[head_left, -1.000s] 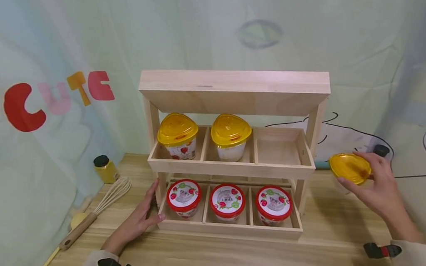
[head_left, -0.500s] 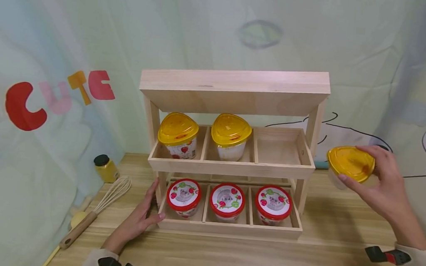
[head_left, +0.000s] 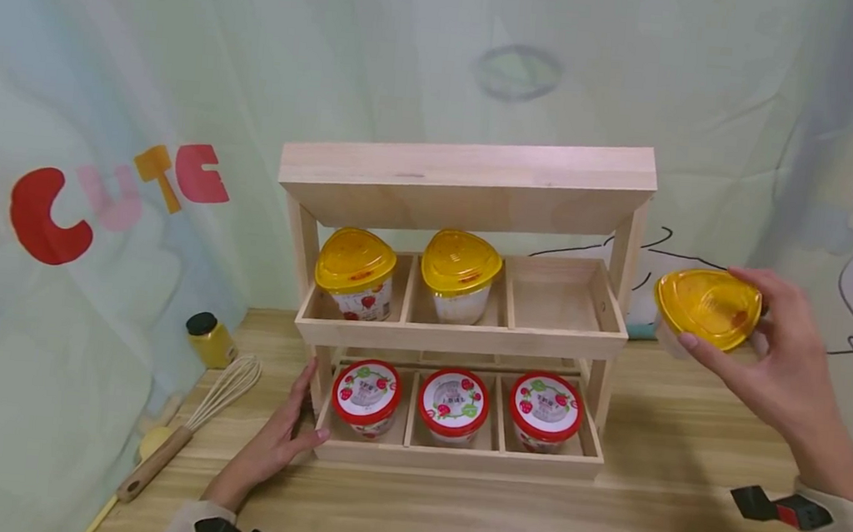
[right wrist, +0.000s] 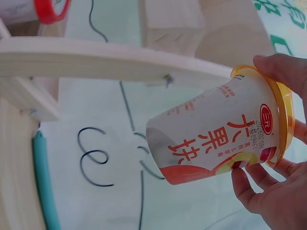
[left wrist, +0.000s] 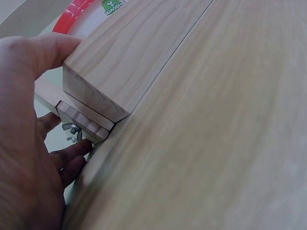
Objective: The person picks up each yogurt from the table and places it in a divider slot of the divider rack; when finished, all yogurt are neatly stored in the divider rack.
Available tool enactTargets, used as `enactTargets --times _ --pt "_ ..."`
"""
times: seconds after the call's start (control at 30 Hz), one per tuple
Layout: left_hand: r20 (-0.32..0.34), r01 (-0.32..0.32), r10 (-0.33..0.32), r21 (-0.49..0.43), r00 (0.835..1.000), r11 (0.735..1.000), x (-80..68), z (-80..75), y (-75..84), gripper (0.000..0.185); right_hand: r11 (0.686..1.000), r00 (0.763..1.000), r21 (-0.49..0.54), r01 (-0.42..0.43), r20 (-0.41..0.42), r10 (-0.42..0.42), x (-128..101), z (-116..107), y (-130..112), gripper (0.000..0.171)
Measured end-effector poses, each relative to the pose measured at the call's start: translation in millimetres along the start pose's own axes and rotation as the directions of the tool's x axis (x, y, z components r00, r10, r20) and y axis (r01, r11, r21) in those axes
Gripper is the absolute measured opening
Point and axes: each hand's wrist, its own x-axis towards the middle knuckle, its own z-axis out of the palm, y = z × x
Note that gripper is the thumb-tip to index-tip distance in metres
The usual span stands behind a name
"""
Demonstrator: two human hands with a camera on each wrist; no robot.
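Observation:
My right hand [head_left: 790, 374] grips a yogurt cup [head_left: 707, 309] by its yellow domed lid, in the air right of a two-tier wooden rack [head_left: 458, 338]. In the right wrist view the white yogurt cup [right wrist: 211, 136] is tilted, its lid [right wrist: 283, 115] between thumb and fingers. Two similar yellow-lidded cups stand in the upper tier's left [head_left: 356, 265] and middle [head_left: 462, 269] compartments; its right compartment [head_left: 555, 297] is bare. My left hand [head_left: 273, 446] holds the rack's lower left corner, thumb at the front, fingers around the side post, as the left wrist view shows.
Three red-lidded cups [head_left: 453, 402] fill the lower tier, one per compartment. A whisk [head_left: 163, 454] and a black-capped yellow jar [head_left: 212, 339] are at the left. Behind the rack hangs a printed curtain [head_left: 427, 66]. A teal object [head_left: 641, 330] shows behind its right side.
My right hand has raised the yogurt cup from lower on the right, and its lid now appears larger. The left hand stays at the rack's corner.

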Motion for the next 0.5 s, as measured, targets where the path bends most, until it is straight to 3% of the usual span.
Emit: enactTargets --times 0.3,0.5 --pt "0.003 0.005 -0.005 -0.035 1.0 0.999 -1.5 1.8 -0.9 0.107 0.992 0.994 0.07 0.11 -0.02 -0.109 7.1 -6.4 -27.9 0.1" --pt "0.003 -0.001 0.001 -0.032 1.0 0.999 -0.4 1.5 -1.0 0.107 0.959 0.974 0.171 0.228 -0.059 -0.221 14.4 -5.9 -47.8 0.102"
